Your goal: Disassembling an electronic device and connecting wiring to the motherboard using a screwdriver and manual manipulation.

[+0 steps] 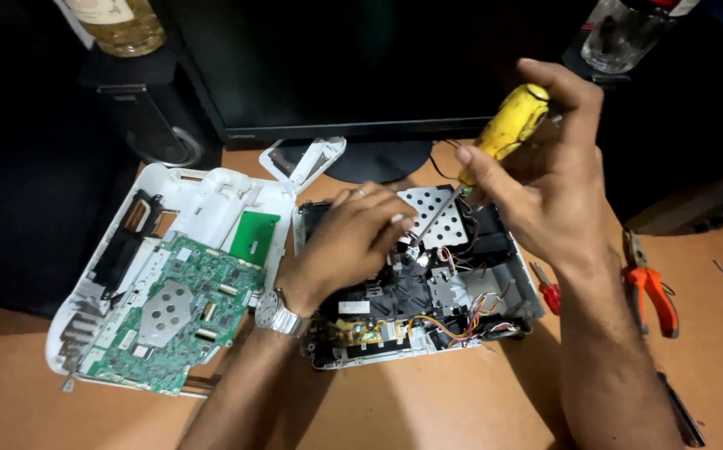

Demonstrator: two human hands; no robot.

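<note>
Screwdriver point(507, 125) tip prob. hidden inside

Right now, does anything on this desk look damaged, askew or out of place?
Nothing looks broken. The device is taken apart: its white cover lies flipped open at an angle, with the green circuit board exposed. The left hand rests on the open chassis; the right hand holds a yellow-handled screwdriver. Orange pliers lie loose nearby.

repair desk: pliers point(652, 289), monitor point(361, 67)

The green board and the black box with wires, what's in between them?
In the head view, the left hand and its wristwatch lie between the green board and the open box.
</note>
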